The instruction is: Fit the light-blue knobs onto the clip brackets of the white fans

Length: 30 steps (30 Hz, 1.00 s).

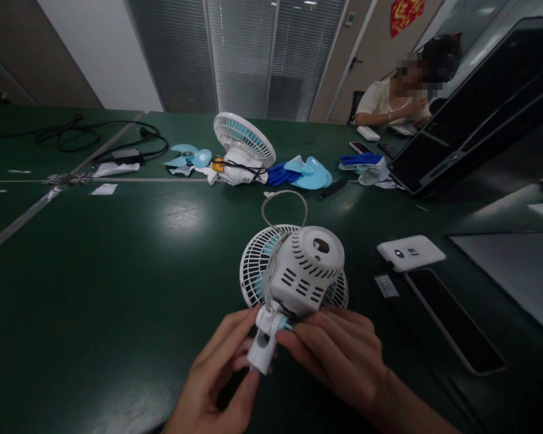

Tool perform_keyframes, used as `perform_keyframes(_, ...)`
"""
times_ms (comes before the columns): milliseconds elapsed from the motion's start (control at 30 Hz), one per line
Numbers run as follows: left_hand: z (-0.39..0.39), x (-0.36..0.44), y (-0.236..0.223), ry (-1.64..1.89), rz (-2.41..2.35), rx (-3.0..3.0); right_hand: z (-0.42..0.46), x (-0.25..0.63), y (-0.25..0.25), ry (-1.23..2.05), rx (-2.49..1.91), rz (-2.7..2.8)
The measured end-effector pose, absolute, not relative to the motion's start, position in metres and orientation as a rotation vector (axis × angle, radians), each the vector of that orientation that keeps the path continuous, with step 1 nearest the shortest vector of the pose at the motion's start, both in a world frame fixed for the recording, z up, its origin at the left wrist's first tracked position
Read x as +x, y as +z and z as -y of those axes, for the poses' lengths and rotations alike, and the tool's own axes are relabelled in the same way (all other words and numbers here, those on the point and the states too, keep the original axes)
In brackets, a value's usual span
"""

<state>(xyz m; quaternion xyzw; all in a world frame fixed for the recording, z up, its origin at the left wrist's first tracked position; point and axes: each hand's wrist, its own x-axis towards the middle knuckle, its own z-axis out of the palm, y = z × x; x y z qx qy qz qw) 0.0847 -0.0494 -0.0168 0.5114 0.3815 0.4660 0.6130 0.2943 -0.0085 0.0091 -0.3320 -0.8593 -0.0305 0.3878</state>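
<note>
A small white clip fan (305,271) with a round grille and light blue blades lies face down on the dark green table (95,289), its motor housing toward me. My left hand (221,374) is closed round the white clip base (263,343) under the housing. My right hand (339,349) pinches the joint where the clip meets the housing, at a small blue part. A white cord loop (284,208) lies just beyond the fan.
A second white fan (242,147), loose blue blades (187,158) (310,172) and blue gloves (280,175) lie farther back. Black cables (95,135) at back left. A white device (410,252), a phone (455,319) and a dark monitor (484,108) at right. A seated person (398,99) beyond.
</note>
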Motion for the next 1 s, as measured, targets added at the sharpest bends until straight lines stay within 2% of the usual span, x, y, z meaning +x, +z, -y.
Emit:
perform_keyframes(167,0.048,0.091,-0.016,1.106,-0.899,0.970,0.011,0.291,0.001,-0.088,-0.876,2.143)
perform_keyframes(367,0.043,0.086,-0.015,1.078,-0.922,1.048,0.004,0.314,0.005,-0.147,-0.629,2.319)
perform_keyframes(600,0.046,0.096,-0.005,1.161,-1.053,0.852,-0.003,0.317,0.014,-0.175,-0.534,2.364)
perform_keyframes(1000,0.048,0.097,-0.007,1.198,-1.105,0.914,0.003,0.296,0.003,-0.175,-0.724,2.153)
